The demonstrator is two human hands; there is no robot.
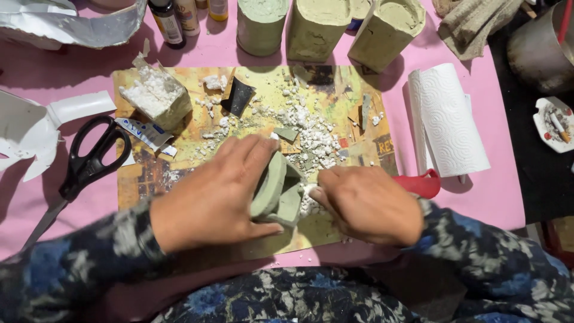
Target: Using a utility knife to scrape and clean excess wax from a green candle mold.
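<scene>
The left hand [218, 194] clasps a grey-green mould piece [280, 190] near the mat's [335, 113] near edge — just right of it, the right hand [368, 203] is closed around a red-handled tool [421, 184], touching the piece.

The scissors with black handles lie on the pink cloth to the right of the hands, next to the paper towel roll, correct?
Not quite. The head view shows the scissors on the pink cloth to the left of the hands, far from the paper towel roll, which lies on the right.
</scene>
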